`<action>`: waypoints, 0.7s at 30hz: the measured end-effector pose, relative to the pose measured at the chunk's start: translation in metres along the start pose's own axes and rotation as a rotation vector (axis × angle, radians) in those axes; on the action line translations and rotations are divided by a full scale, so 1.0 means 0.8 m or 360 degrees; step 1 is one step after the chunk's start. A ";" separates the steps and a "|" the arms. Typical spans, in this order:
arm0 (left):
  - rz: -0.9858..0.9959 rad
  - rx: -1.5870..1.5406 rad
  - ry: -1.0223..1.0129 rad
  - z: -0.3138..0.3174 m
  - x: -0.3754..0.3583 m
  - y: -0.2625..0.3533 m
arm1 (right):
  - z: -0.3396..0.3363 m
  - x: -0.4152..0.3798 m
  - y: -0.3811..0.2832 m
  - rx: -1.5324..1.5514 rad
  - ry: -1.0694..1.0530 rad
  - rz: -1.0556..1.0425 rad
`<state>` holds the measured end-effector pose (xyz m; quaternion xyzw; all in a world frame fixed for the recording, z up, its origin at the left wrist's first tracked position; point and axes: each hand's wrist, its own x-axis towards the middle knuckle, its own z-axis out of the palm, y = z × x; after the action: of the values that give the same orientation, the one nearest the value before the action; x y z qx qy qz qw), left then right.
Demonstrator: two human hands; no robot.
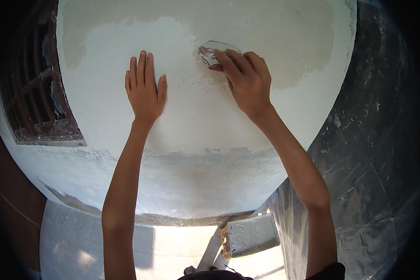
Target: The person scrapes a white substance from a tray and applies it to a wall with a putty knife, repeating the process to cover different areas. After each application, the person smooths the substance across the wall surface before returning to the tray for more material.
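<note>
My left hand (145,95) lies flat against the white wall (191,126), fingers stretched upward and thumb slightly apart. To its right and a little higher, my right hand (249,81) is closed around a small flat scraper (210,55) smeared with white, with reddish patches showing through. The scraper is against the wall at the border between a white coated area and a duller beige-grey patch (266,28). My fingers cover its right part, so its full shape is hidden.
A dark barred window (42,93) is set in the wall at the left. Below, a tray (253,235) coated with white paste rests on a support near the wall's foot. Clear plastic sheeting (291,228) hangs at the right, beside a dark spattered surface (364,154).
</note>
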<state>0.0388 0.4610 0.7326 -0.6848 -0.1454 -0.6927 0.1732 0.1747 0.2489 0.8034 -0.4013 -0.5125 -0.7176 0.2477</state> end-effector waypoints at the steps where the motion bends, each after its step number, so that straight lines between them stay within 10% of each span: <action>1: -0.0001 -0.0001 -0.0001 0.001 0.001 0.001 | 0.001 -0.008 -0.005 0.0000 -0.0002 0.0000; 12: 0.0043 -0.0005 -0.0004 -0.003 -0.003 0.000 | -0.014 -0.110 -0.057 -0.0245 -0.0147 -0.0042; 21: -0.0002 0.0009 0.0040 0.000 -0.005 0.000 | -0.012 0.017 0.012 -0.0108 -0.0062 0.0017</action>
<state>0.0388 0.4611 0.7287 -0.6754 -0.1457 -0.7010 0.1766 0.1714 0.2372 0.8185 -0.4262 -0.4905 -0.7252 0.2277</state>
